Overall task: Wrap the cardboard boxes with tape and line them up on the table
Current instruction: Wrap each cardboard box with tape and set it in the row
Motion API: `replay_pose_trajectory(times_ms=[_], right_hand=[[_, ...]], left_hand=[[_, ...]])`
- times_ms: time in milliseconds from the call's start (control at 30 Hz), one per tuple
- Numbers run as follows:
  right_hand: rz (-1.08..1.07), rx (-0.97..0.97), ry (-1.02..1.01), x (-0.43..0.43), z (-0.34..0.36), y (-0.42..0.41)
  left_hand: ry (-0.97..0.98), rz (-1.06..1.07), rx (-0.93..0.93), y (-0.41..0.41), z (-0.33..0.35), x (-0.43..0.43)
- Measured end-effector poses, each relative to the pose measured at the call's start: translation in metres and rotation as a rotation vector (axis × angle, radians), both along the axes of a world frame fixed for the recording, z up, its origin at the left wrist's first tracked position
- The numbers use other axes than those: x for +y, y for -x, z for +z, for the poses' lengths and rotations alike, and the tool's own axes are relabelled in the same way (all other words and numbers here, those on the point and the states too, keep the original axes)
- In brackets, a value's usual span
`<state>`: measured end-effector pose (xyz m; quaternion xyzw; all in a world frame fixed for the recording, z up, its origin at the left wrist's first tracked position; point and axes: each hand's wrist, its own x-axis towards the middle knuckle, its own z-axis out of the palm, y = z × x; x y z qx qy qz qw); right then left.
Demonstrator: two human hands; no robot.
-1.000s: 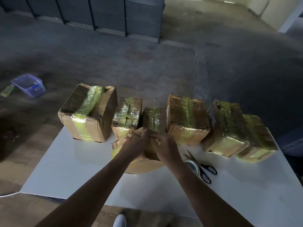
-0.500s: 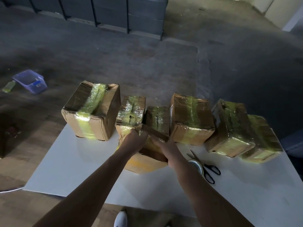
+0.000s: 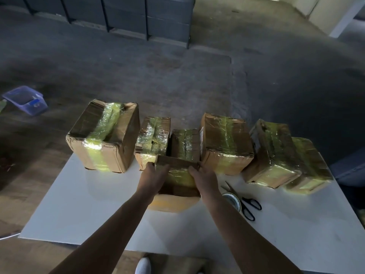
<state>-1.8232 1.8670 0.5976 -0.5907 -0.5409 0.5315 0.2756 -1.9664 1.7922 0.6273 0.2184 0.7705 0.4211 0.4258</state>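
A small cardboard box (image 3: 178,179) with yellowish tape across its top stands on the white table (image 3: 83,210), in front of a row of taped boxes. My left hand (image 3: 153,177) grips its left side and my right hand (image 3: 203,177) grips its right side. Behind it runs the row: a large box (image 3: 104,135) at the left, two small boxes (image 3: 153,140) (image 3: 185,144), a medium box (image 3: 225,143), and two tilted boxes (image 3: 274,153) (image 3: 310,167) at the right. A tape roll (image 3: 233,200) lies right of my right wrist.
Black-handled scissors (image 3: 247,204) lie beside the tape roll. A flat tan piece (image 3: 171,204) sticks out under the held box. On the floor at the far left sits a blue plastic tub (image 3: 25,99). A white shoe (image 3: 143,265) shows below the table's near edge.
The box has been turned and set level between my hands, its taped top now facing up. My hands have shifted from its top edge to its two sides.
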Motion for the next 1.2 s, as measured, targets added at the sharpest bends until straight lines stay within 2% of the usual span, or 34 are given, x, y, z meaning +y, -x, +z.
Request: replay_pose_trajectory(times_ms=[167, 300, 367, 433, 500, 533, 600, 700, 767, 833, 1000, 1067, 1133, 1200], right_hand=[[0.117, -0.105, -0.152, 0.003, 0.006, -0.015], [0.046, -0.154, -0.333, -0.004, 0.010, -0.020], [0.023, -0.128, -0.327, -0.002, 0.019, -0.021], [0.025, -0.101, -0.283, 0.004, 0.030, -0.024], [0.099, -0.068, -0.242, 0.010, 0.038, -0.026], [0.171, -0.089, -0.240, 0.010, 0.040, -0.026], [0.277, -0.139, -0.242, 0.009, 0.039, -0.024], [0.306, -0.142, -0.300, 0.002, 0.032, -0.018], [0.302, -0.163, -0.400, -0.002, 0.026, -0.012], [0.291, -0.223, -0.458, -0.004, 0.021, -0.007], [0.404, -0.448, -0.362, -0.006, 0.007, -0.001], [0.322, -0.525, -0.360, -0.007, 0.002, -0.003], [0.239, -0.700, -0.389, -0.007, -0.001, -0.007], [0.267, -0.869, -0.389, -0.004, -0.005, -0.014]], left_hand=[[-0.106, 0.089, -0.162, -0.010, -0.014, -0.010], [-0.201, 0.125, -0.245, -0.014, -0.029, -0.009], [-0.237, 0.143, -0.349, -0.013, -0.030, -0.008], [-0.248, 0.162, -0.537, -0.008, -0.031, -0.010], [-0.206, 0.157, -0.718, -0.003, -0.032, -0.016], [-0.175, 0.131, -0.729, -0.003, -0.032, -0.019], [-0.079, 0.075, -0.565, -0.004, -0.035, -0.019], [0.080, 0.074, -0.003, 0.000, -0.036, -0.011], [0.074, 0.009, 0.168, 0.005, -0.026, -0.005], [0.103, -0.107, 0.130, 0.008, -0.016, 0.000], [0.227, -0.286, 0.075, 0.010, -0.003, 0.001], [0.284, -0.273, -0.041, 0.011, -0.005, -0.002], [0.310, -0.264, -0.216, 0.011, -0.011, -0.007], [0.324, -0.227, -0.284, 0.010, -0.021, -0.011]])
